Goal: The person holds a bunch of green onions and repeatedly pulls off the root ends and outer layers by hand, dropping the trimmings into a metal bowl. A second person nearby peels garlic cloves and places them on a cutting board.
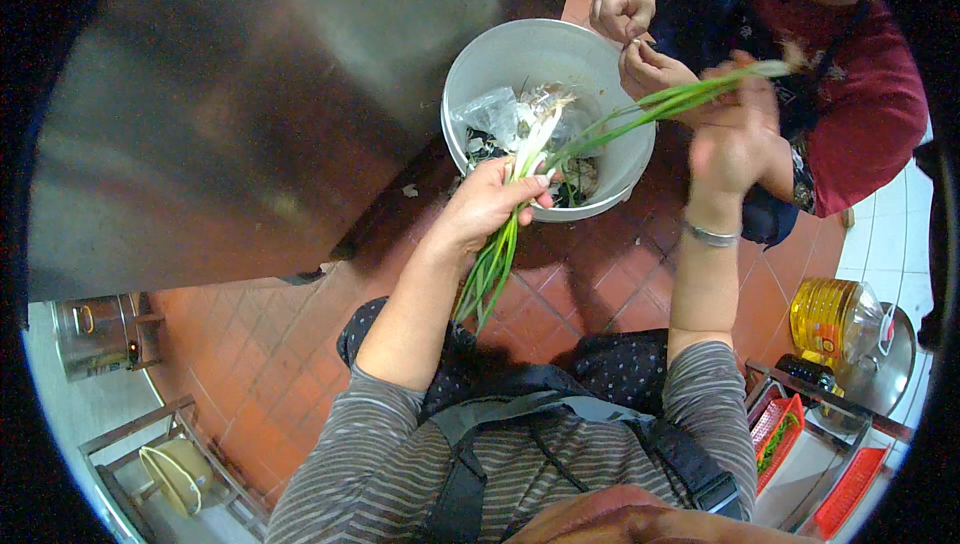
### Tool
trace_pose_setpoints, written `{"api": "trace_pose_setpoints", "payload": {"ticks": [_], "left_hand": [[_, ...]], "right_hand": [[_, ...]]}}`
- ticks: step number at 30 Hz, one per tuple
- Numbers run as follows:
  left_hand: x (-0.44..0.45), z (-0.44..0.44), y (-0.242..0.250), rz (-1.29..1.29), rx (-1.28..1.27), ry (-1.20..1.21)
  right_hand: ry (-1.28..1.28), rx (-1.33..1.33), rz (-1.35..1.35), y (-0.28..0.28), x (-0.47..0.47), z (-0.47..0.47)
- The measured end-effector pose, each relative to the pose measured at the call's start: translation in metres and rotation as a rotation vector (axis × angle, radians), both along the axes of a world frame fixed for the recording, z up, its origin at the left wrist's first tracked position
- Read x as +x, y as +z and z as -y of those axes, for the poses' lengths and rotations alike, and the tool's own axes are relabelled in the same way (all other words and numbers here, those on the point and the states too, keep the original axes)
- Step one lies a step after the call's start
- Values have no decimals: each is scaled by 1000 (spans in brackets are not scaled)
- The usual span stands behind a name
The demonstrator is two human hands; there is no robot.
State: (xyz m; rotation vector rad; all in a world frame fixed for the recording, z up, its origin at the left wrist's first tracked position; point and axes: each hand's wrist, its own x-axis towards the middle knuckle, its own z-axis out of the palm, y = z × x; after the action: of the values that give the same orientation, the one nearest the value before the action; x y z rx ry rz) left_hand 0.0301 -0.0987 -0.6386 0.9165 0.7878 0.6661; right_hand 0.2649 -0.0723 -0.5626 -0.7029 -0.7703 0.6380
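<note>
In my left hand (506, 195) is a bunch of spring onions (491, 266), with the white root ends over a large white plastic bucket (457, 41) and the green leaves hanging down toward me. My right hand (739, 105) is blurred and raised to the right of the bucket. A few long spring onions (679, 97) lie along it, their white end at its fingers and their green leaves reaching over the bucket; its exact grip is partly hidden. Inside the bucket are a clear plastic bag (491, 116), white peelings and green scraps.
A co-worker's hands (634, 41) pinch a small pale piece at the bucket's far right edge. A dark metal surface (225, 131) fills the upper left. At the lower right stand an oil bottle (829, 319), a metal lid (892, 367) and red baskets (847, 491); a beige bucket (176, 478) is lower left.
</note>
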Motion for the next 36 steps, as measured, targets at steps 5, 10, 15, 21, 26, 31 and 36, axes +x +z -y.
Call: {"api": "trace_pose_setpoints", "payload": {"ticks": [5,10,15,21,26,31,36], "left_hand": [[-12,-17,-6,-88,87,491],[-27,-27,1,215,60,789],[-20,-18,11,171,96,775],[-15,-5,20,24,265,598],[-19,-8,23,325,83,582],[-7,2,27,-92,165,443],[-2,1,27,-77,104,376]], "right_hand": [[58,-19,108,22,28,17],[368,-249,220,-3,-7,11],[724,-470,402,-26,-49,13],[826,-495,244,-39,-66,14],[813,-483,244,-43,-71,14],[793,-533,405,-43,-77,19],[731,-502,592,-45,-81,22]]}}
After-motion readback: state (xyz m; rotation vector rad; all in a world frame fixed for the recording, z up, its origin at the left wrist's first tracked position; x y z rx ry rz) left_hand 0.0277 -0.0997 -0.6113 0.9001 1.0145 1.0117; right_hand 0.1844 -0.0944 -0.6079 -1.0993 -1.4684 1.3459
